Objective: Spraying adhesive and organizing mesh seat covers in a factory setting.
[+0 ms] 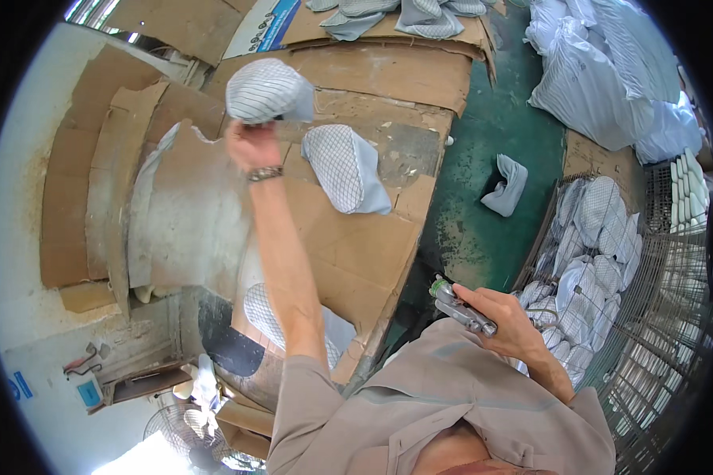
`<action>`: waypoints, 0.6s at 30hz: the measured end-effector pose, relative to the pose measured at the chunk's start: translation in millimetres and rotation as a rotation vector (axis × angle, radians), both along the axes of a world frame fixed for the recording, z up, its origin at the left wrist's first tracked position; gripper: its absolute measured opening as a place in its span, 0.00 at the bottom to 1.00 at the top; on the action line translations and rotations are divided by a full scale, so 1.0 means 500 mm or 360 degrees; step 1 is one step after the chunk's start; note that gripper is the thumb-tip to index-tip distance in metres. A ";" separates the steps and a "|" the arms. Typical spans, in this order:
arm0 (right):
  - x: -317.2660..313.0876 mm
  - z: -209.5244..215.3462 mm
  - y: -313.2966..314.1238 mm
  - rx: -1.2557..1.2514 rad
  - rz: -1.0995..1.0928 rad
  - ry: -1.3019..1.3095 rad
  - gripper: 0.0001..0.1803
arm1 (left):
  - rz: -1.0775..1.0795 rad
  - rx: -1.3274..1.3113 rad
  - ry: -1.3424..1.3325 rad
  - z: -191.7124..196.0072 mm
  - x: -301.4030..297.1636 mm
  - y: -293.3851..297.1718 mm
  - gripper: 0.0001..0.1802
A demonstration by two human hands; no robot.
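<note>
My left hand (pixel 253 146), stretched out over the work table, grips the lower edge of a rounded grey-and-white padded piece (pixel 268 93) with a striped top. Its fingertips are partly hidden beneath the piece. A second padded piece (pixel 342 168), with a crossed-line pattern and plain grey side, lies on the cardboard table top (pixel 356 253) to the right of my forearm. Another patterned piece (pixel 334 336) lies nearer to me, partly covered by my arm. Close to my body, my right hand (pixel 509 323) is wrapped round a silver spray gun (pixel 461 309) with a green part near its front.
More grey pieces (pixel 420 17) lie at the table's far end. One grey piece (pixel 505 187) sits on the green floor (pixel 471 229). To the right stand a wire cage (pixel 642 317) of patterned pieces and stuffed white bags (pixel 586 83). A fan (pixel 186 435) is at lower left.
</note>
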State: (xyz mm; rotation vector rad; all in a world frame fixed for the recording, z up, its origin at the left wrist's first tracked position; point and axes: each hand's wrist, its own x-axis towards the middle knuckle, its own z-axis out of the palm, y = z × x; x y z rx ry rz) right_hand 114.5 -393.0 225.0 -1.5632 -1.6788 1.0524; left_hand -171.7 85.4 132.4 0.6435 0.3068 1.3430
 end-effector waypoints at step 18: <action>-0.085 0.072 0.143 -0.0037 0.0533 0.0210 0.37 | 0.1168 -0.0025 0.3437 -0.174 -0.273 -0.790 0.35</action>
